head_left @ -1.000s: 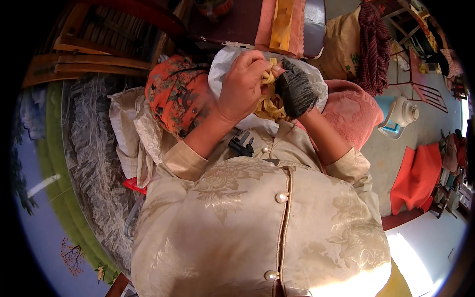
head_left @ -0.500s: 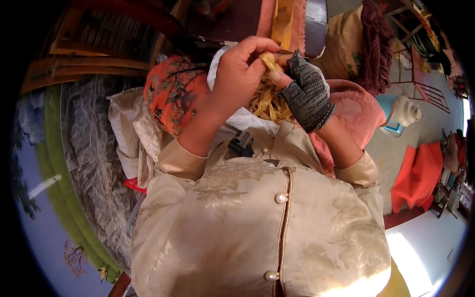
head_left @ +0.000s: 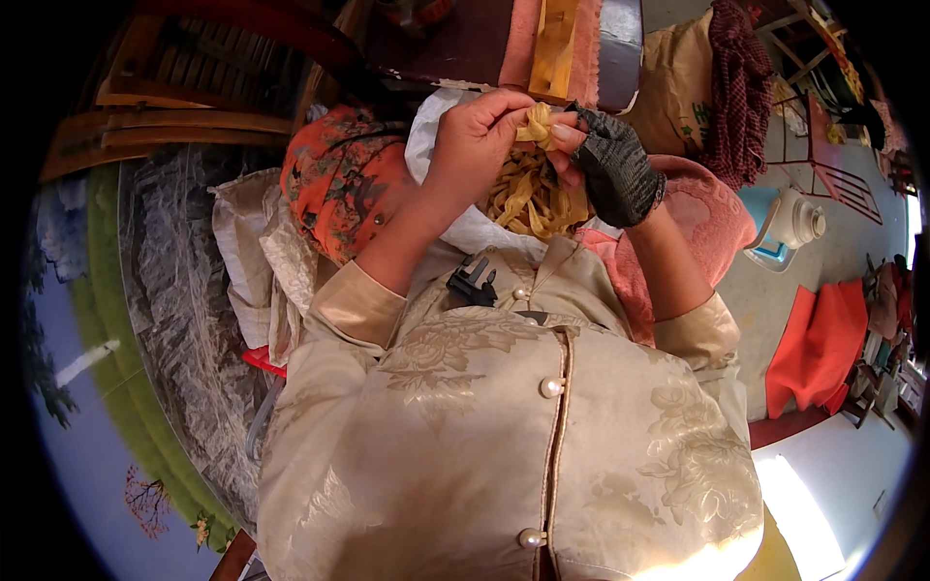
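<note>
A yellow strip, bunched into what looks like a knot or loop, sits up between the person's two hands, at about one o'clock from the centre of my view, and I take it as the hub for the clock. At nine o'clock from it, the bare left hand has thumb and forefinger closed to a pinch on its near end. At four o'clock, the right hand, in a dark grey glove that leaves the fingertips bare, has its thumb and fingers closed on the other end; I cannot tell how its lower fingers are set. Just below, at six o'clock, I see a tangled pile of yellow strips lying in white sheeting. Past that, at seven, a black buckle rests against the beige jacket. An orange patterned cloth lies between eight and nine, beside the left forearm, and a pink towel at four, beside the right one. At twelve, a flat yellow wooden piece lies on pink cloth over a dark worktop. Farther out I have a tan sack between two and three, a maroon checked cloth at three, and a red cloth past four.
</note>
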Tool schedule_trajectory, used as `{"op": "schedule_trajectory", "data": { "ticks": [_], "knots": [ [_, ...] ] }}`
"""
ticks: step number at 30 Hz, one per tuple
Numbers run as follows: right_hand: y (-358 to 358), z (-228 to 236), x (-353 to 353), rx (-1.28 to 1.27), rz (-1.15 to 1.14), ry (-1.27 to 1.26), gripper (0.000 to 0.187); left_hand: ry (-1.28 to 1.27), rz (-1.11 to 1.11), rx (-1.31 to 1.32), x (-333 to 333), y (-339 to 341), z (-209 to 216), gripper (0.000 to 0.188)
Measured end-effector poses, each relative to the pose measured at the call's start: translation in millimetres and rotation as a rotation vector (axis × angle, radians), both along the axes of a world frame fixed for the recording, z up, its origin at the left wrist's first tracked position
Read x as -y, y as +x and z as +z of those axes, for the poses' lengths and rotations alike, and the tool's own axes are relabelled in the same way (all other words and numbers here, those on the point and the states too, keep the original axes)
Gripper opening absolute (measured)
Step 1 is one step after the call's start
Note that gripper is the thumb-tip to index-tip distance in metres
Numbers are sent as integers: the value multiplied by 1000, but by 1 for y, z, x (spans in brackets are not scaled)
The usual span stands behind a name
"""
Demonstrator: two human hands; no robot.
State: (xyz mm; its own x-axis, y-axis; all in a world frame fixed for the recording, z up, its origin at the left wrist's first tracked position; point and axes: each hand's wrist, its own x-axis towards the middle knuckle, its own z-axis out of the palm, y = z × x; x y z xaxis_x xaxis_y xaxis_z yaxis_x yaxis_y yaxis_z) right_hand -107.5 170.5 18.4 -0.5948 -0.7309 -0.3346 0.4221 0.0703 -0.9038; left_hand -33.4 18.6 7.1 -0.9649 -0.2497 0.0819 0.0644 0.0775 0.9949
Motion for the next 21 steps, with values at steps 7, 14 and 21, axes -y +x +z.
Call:
{"op": "schedule_trajectory", "data": {
  "ticks": [7, 14, 21],
  "knots": [
    [-7, -1, 5, -99, -208, 156, 19, -363, -98, 104, -9, 3, 6, 24],
    [-32, -34, 2, 202, -371, -45, 24, 704, -313, 278, -20, 4, 25, 24],
    [-43, -29, -9, -321, -338, 195, 26, -528, -100, 66, 4, -4, 11, 27]
  ]
}}
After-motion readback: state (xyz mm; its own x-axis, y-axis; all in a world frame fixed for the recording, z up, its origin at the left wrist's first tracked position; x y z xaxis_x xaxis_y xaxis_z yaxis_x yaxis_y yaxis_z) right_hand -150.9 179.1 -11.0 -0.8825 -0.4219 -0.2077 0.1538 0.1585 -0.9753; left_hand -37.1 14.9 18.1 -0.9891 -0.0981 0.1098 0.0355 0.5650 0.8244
